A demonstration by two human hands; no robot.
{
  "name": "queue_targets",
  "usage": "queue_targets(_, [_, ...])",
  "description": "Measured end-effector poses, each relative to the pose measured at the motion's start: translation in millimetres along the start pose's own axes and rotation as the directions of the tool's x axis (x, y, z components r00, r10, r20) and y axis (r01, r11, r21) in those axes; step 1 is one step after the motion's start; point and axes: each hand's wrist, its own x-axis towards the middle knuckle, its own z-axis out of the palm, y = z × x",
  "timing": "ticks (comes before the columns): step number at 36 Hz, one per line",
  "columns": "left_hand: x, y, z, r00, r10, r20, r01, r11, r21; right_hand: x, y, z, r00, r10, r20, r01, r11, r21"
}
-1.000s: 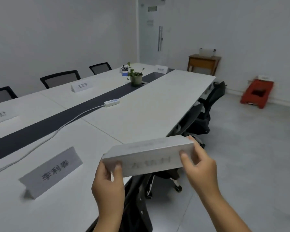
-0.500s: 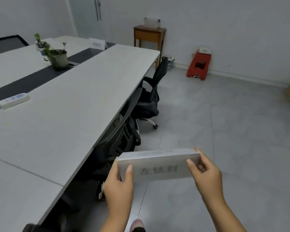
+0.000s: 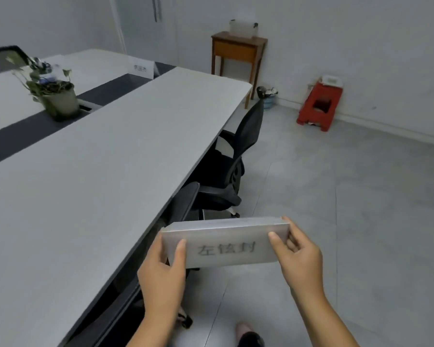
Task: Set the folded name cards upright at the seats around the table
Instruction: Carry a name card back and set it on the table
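1. Folded name card (image 3: 226,242) held in the air just off the counter (image 3: 110,171) edge, above the floor (image 3: 348,221), printed face toward the camera.
2. Left hand (image 3: 161,274) gripping the card's left end, thumb across the front, fingers behind.
3. Right hand (image 3: 298,256) gripping the right end the same way, thumb on the front face.
4. Two black office chairs (image 3: 226,171) tucked beside the counter's near edge, ahead of the card.
5. Second name card (image 3: 142,68) standing upright at the far end of the counter.
6. Potted plant (image 3: 55,96) on the dark centre strip; red stool (image 3: 320,106) and wooden side table (image 3: 238,48) near the wall.
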Motion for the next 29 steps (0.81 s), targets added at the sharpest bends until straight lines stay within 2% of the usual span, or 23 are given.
queue_targets(3, [37, 11, 26, 0.988, -0.029, -0.151, 0.028, 1.000, -0.012, 71, -13, 28, 0.985, -0.078, 0.151, 0.075, 0.997, 0.020])
queue_targets(6, [66, 17, 37, 0.952, -0.086, -0.293, 0.075, 0.996, -0.051, 125, -25, 62, 0.940, -0.150, 0.305, 0.147, 0.989, 0.031])
queue_targets(13, [124, 7, 22, 0.816, -0.153, -0.557, 0.188, 0.982, 0.005, 191, -41, 169, 0.740, -0.164, 0.652, 0.198, 0.980, 0.022])
queue_targets(15, [142, -1, 15, 0.789, -0.176, -0.588, 0.236, 0.971, 0.025, 200, -46, 198, 0.689, -0.141, 0.711, 0.181, 0.983, 0.019])
queue_targets(18, [173, -16, 5, 0.759, -0.240, -0.605, 0.323, 0.946, 0.029, 213, -45, 238, 0.658, -0.126, 0.742, 0.197, 0.980, -0.008])
queue_targets(24, [238, -41, -4, 0.798, -0.280, -0.534, 0.350, 0.936, 0.032, 247, -34, 298, 0.655, -0.036, 0.755, 0.167, 0.981, -0.098])
queue_targets(29, [281, -54, 5, 0.800, -0.319, -0.508, 0.389, 0.921, 0.034, 278, -24, 328, 0.653, 0.013, 0.757, 0.169, 0.972, -0.162])
